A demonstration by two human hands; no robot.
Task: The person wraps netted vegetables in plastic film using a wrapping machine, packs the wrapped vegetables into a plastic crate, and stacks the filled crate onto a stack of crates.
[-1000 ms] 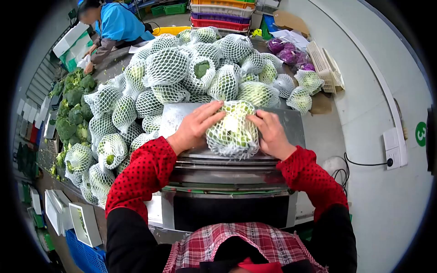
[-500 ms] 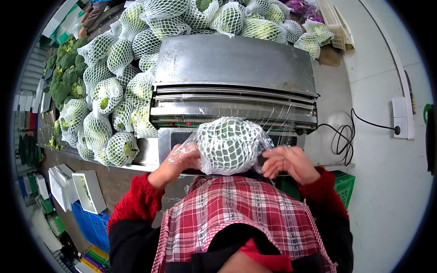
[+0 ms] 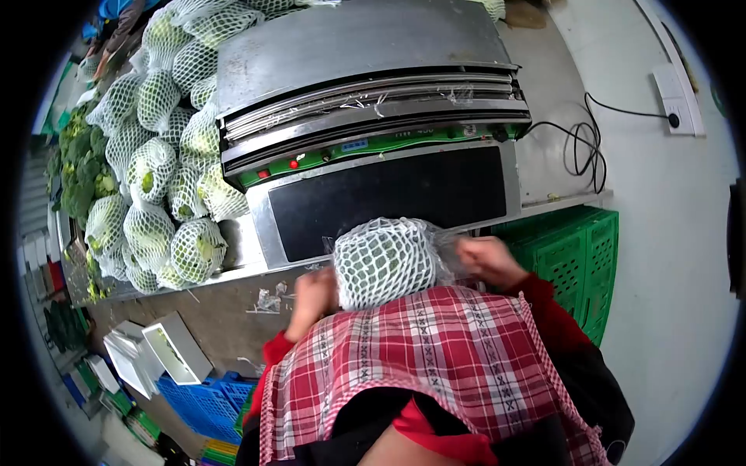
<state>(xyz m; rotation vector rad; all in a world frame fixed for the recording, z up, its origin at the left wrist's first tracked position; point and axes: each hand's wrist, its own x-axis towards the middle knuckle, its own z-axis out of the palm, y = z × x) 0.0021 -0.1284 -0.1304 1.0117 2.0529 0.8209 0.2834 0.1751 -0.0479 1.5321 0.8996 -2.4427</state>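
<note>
A green head, apparently broccoli point(image 3: 385, 264), sits in a white foam net with clear plastic film around it. It is held against the checked apron, at the front edge of the wrapping machine point(image 3: 365, 147). My left hand point(image 3: 313, 297) is closed at its left side, with fingertips partly hidden. On the other side my right hand point(image 3: 488, 260) grips the gathered clear plastic film point(image 3: 449, 252) that stretches from the head. Behind them lies the machine's black plate point(image 3: 388, 202), below the rollers and green control strip.
Several netted heads point(image 3: 151, 175) are piled left of the machine, with loose broccoli point(image 3: 81, 163) beyond. A green crate point(image 3: 575, 268) stands at the right; a black cable point(image 3: 590, 147) runs to the wall. White foam boxes point(image 3: 177, 349) and a blue crate point(image 3: 203, 404) are lower left.
The netted head has come off the machine's plate toward the apron, and the film no longer stretches up to the rollers. My right hand has closed on the film. The view has shifted and tilted.
</note>
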